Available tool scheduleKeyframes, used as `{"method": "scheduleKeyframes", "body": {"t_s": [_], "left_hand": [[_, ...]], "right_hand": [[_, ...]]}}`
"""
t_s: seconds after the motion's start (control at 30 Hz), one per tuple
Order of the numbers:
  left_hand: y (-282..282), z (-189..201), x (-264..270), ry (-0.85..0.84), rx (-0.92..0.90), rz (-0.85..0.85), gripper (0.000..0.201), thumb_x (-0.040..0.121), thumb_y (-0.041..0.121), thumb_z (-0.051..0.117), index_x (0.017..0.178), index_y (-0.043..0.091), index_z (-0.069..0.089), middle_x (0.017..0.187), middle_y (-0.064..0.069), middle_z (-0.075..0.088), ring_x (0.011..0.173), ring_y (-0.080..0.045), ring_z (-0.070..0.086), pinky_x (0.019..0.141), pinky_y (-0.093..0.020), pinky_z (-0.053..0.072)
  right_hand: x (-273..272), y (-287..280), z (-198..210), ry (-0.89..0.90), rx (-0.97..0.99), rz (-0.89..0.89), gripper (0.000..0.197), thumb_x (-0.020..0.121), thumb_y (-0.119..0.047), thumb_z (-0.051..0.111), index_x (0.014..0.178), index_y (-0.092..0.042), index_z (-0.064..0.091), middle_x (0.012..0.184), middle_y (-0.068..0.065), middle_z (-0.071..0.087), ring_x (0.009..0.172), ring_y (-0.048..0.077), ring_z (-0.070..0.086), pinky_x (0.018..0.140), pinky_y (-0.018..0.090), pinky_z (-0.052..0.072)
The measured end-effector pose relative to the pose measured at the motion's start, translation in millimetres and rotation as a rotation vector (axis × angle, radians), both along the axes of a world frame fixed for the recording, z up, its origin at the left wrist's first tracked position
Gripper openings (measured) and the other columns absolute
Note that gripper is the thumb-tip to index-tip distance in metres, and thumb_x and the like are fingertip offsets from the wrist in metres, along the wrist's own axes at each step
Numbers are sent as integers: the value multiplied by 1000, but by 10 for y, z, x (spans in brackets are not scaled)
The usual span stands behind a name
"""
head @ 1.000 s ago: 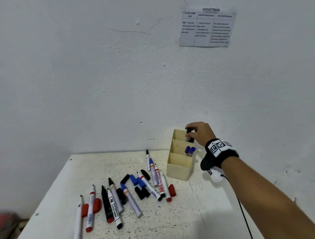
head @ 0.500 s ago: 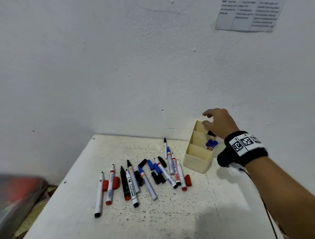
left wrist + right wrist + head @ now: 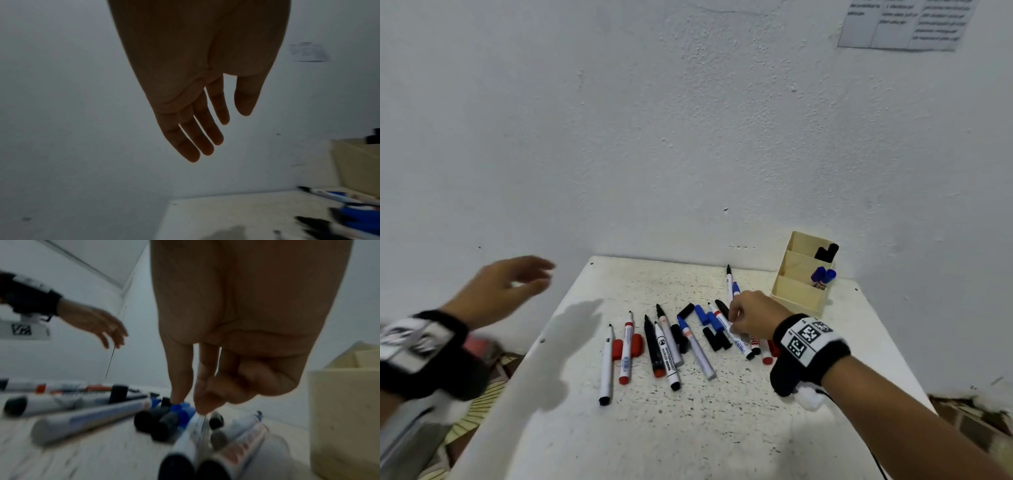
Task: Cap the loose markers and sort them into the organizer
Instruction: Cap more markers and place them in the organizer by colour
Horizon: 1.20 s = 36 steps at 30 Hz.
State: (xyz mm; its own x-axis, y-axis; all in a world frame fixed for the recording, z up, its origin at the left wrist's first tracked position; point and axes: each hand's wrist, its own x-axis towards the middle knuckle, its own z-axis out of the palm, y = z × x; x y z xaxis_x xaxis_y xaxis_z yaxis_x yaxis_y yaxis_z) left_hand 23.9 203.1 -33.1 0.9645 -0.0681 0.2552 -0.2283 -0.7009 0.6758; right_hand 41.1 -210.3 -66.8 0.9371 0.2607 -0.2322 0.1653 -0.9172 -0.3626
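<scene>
Several uncapped markers and loose caps lie in a row on the white table [image 3: 688, 428]. My right hand [image 3: 732, 325] is down at the right end of the row, thumb and index finger pinching a white marker with blue print [image 3: 742, 345] that still lies on the table. The wrist view shows that hand [image 3: 189, 407] on the marker [image 3: 185, 443]. My left hand [image 3: 527, 277] hovers empty off the table's left edge, its fingers straight and spread [image 3: 226, 129]. The wooden organizer [image 3: 796, 294] stands at the back right, with black markers [image 3: 825, 253] in its far compartment and blue-capped ones [image 3: 823, 275] in the middle.
Black caps [image 3: 717, 341], blue caps [image 3: 703, 315] and red caps [image 3: 631, 344] lie among the markers. The white wall rises right behind the table. A printed sheet [image 3: 904, 24] hangs on it at the upper right. The organizer [image 3: 345, 418] stands just right of my right hand.
My right hand let go of a black marker in the organizer's far compartment and came down to the marker row. My left hand has come into view at the left.
</scene>
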Motion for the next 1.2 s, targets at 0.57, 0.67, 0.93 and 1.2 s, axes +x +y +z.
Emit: {"method": "scheduleKeyframes", "body": {"t_s": [0.57, 0.67, 0.93, 1.2], "left_hand": [[-1979, -247, -32, 205, -338, -191, 21, 97, 28, 51, 87, 11, 58, 85, -17, 66, 75, -28, 63, 65, -38, 51], [-1867, -265, -51, 160, -441, -129, 16, 98, 20, 50, 88, 10, 56, 74, -12, 64, 66, -24, 64, 67, -42, 53], [-1542, -386, -91, 216, -348, -64, 14, 97, 20, 53, 99, 9, 61, 66, -2, 56, 53, -16, 50, 54, -31, 47], [-1616, -387, -156, 213, -303, -135, 13, 98, 21, 52, 100, 13, 62, 65, 3, 56, 54, -10, 49, 55, -25, 43]], "right_hand": [[-158, 518, 228, -5, 534, 92, 8, 83, -16, 68, 78, -10, 68, 58, 1, 61, 49, 12, 51, 53, 26, 43], [-112, 551, 196, -5, 485, 79, 11, 81, -14, 71, 91, -12, 67, 69, 5, 66, 55, 13, 55, 55, 29, 47], [-126, 722, -150, -8, 86, 242, 9, 84, -20, 69, 89, -14, 64, 84, -2, 58, 79, 18, 59, 69, 31, 49], [-272, -296, 221, -6, 608, -61, 10, 88, 2, 56, 89, -7, 59, 58, -1, 62, 54, 15, 61, 55, 25, 50]]}}
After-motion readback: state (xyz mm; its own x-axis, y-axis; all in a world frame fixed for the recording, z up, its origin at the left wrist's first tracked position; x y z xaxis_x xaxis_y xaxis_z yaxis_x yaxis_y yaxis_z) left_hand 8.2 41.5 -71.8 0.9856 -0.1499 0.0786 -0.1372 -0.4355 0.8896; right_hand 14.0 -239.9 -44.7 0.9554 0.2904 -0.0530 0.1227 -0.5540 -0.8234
